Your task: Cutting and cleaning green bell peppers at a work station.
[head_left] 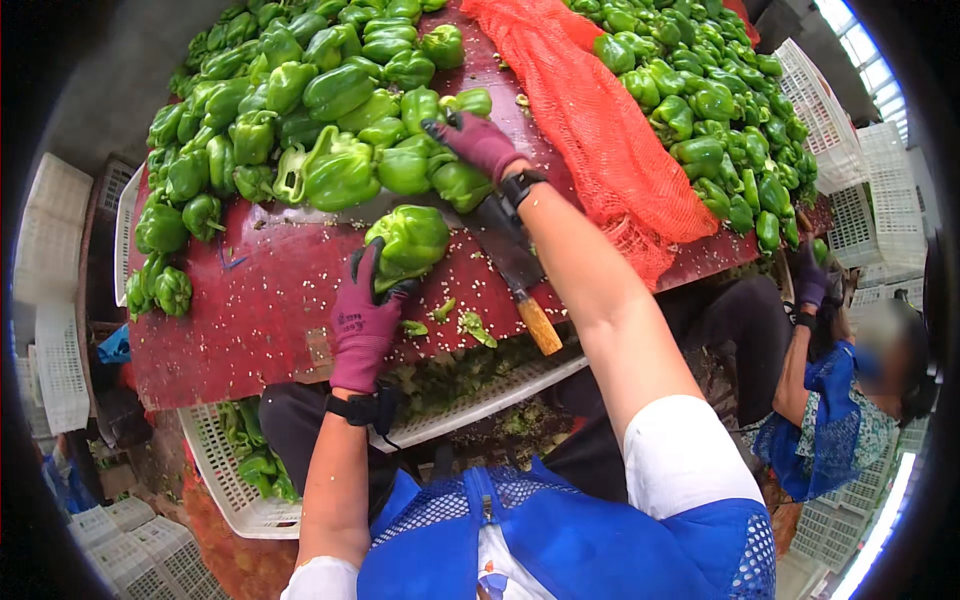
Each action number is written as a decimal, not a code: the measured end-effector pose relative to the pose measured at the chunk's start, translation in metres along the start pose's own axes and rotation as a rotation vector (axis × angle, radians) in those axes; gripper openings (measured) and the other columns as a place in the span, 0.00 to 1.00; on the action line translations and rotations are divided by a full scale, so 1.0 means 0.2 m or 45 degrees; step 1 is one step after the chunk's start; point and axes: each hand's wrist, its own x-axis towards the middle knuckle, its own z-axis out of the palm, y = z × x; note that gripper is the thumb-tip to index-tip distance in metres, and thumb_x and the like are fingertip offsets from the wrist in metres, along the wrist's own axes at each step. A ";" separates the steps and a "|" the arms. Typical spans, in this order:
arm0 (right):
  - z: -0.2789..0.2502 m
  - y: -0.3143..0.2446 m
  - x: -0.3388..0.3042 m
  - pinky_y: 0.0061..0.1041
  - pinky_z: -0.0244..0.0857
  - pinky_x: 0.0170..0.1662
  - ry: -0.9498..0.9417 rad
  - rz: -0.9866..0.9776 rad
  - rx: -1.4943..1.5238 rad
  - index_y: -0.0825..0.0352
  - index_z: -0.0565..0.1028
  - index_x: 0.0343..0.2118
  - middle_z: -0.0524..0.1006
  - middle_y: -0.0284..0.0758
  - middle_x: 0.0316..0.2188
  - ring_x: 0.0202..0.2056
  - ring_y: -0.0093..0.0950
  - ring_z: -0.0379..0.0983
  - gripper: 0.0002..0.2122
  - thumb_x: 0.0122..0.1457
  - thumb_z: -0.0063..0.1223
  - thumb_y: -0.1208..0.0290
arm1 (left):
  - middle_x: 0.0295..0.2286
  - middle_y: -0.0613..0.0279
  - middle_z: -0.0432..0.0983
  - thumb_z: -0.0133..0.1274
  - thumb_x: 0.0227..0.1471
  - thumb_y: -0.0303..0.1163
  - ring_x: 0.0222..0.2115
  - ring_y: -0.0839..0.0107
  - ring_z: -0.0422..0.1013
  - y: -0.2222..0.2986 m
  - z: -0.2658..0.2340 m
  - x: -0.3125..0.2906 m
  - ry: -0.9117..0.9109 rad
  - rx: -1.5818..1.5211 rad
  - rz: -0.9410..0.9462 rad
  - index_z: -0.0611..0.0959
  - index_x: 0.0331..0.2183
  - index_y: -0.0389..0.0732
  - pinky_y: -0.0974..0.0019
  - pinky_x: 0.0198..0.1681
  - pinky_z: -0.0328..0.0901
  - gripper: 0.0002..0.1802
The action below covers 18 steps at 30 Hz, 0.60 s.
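Note:
My left hand [366,318], in a maroon glove with dark fingertips, is closed around the near side of a green bell pepper [412,240] at the table's front part. Farther off and to the right, my right hand [478,143], gloved alike, reaches over the edge of a heap of green bell peppers [330,95]. Its fingers are apart, close to a small pepper [468,101]; whether they touch it I cannot tell. Below my right forearm lies a knife with a wooden handle [540,325] and a dark, broad blade. One cut-open pepper [292,172] shows its pale inside.
Pale seeds and green scraps [478,330] litter the red tabletop [250,330]. A red mesh sack [590,150] separates a second pepper heap [700,110]. White crates [235,505] holding peppers and scraps stand below the front edge. At right sits a co-worker [830,400] in a blue vest.

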 end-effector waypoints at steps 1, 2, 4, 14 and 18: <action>0.05 -0.08 -0.09 0.39 0.59 0.55 0.031 -0.014 -0.063 0.66 0.66 0.55 0.71 0.53 0.50 0.52 0.46 0.67 0.42 0.49 0.43 0.30 | 0.52 0.48 0.65 0.63 0.40 0.31 0.51 0.50 0.65 -0.02 -0.02 -0.04 0.008 0.048 -0.054 0.67 0.57 0.52 0.57 0.51 0.63 0.40; 0.02 -0.16 -0.19 0.39 0.59 0.55 -0.071 -0.009 -0.058 0.65 0.65 0.56 0.70 0.52 0.51 0.54 0.46 0.65 0.41 0.50 0.42 0.30 | 0.52 0.48 0.64 0.63 0.40 0.34 0.52 0.50 0.64 -0.03 -0.03 -0.06 0.004 0.084 -0.093 0.68 0.56 0.54 0.56 0.50 0.64 0.40; 0.07 -0.15 -0.28 0.39 0.58 0.57 -0.138 -0.113 -0.002 0.64 0.65 0.56 0.70 0.50 0.52 0.55 0.46 0.64 0.39 0.52 0.44 0.34 | 0.51 0.49 0.65 0.63 0.39 0.32 0.51 0.50 0.65 -0.04 -0.06 -0.13 -0.005 0.071 -0.086 0.69 0.55 0.53 0.56 0.50 0.64 0.39; -0.09 -0.26 -0.95 0.38 0.63 0.51 0.227 -0.570 -0.406 0.63 0.68 0.51 0.73 0.45 0.46 0.47 0.45 0.69 0.27 0.52 0.55 0.51 | 0.46 0.54 0.69 0.62 0.33 0.23 0.48 0.52 0.67 -0.22 -0.14 -0.30 -0.002 -0.108 -0.020 0.72 0.49 0.46 0.59 0.51 0.64 0.35; -0.17 -0.30 -1.23 0.37 0.64 0.50 0.040 -0.582 -0.168 0.65 0.66 0.53 0.72 0.46 0.46 0.46 0.45 0.69 0.28 0.51 0.56 0.54 | 0.48 0.57 0.70 0.66 0.37 0.28 0.49 0.62 0.67 -0.30 -0.08 -0.32 0.070 -0.456 -0.092 0.69 0.53 0.40 0.62 0.52 0.63 0.39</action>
